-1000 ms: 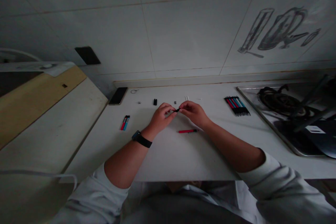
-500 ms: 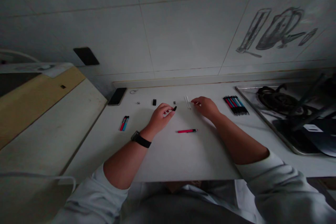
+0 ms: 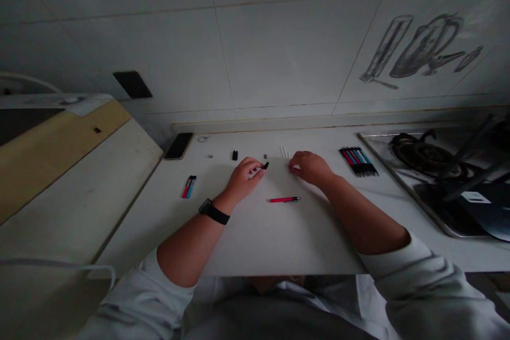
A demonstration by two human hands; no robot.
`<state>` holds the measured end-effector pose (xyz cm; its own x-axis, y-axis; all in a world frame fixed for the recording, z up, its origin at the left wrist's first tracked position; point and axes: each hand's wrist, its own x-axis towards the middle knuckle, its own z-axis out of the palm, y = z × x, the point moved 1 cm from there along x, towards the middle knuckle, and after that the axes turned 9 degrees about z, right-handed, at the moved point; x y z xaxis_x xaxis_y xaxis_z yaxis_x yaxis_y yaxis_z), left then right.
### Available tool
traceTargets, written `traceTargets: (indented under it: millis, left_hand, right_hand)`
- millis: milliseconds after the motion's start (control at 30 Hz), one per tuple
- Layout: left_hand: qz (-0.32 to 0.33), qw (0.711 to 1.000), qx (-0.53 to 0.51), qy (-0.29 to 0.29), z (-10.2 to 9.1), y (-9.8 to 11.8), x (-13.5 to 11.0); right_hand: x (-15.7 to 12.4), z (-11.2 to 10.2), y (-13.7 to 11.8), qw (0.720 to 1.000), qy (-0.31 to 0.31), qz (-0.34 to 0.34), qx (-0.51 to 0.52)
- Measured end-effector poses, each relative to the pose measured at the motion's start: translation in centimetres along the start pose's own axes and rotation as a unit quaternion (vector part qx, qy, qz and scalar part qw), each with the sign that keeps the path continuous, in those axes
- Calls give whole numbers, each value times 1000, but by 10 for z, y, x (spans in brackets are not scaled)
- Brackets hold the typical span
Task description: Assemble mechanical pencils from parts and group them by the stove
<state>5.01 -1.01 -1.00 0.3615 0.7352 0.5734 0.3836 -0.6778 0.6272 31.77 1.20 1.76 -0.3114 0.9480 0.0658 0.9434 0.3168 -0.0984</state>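
Observation:
My left hand [image 3: 244, 176], with a dark watch on its wrist, pinches a small black pen part [image 3: 266, 166] between thumb and index finger. My right hand [image 3: 308, 166] is closed at the fingertips beside thin white pen refills [image 3: 283, 154]; one slim white refill appears to run into its pinch, though the fingers partly cover it. Below both hands lies a red pen [image 3: 284, 200], its push-button end to the right. Between the hands, farther back, sit tiny dark pieces [image 3: 265, 156]. Small black pen parts [image 3: 235, 155] stand beyond my left hand.
Red and blue pen barrels [image 3: 189, 187] lie at left, near a phone [image 3: 179, 146] and tiny metallic bits [image 3: 210, 156]. Several assembled pens [image 3: 358, 161] form a row at right, beside a gas stove [image 3: 422, 159]. A wooden-edged cabinet [image 3: 95, 159] borders the left side.
My right hand has moved slightly down and left, its fingertips closing by the near ends of the white refills. My left hand stays put with the black part.

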Motion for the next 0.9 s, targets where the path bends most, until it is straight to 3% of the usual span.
traceTargets:
  millis: [233,400,567,733,900]
  left_hand:
    - [14,1000,3,-1,0,-3,0]
    - [8,1000,22,2,0,-3,0]
    - [-23,999,41,18,0,-8,-2]
    - [-38,998,56,22,0,-12,-3]
    - [-45,997,67,22,-3,-10,-2]
  right_hand:
    - [-7,3,-27,995,-9,-100,30]
    - [-9,-3,-26,994,3,-94,54]
    - [-7,-4,-17,995,-20,-90,25]
    - [-6,1,-24,995,-25,-92,-18]
    - [-8,-1,-28,996,16,-87,20]
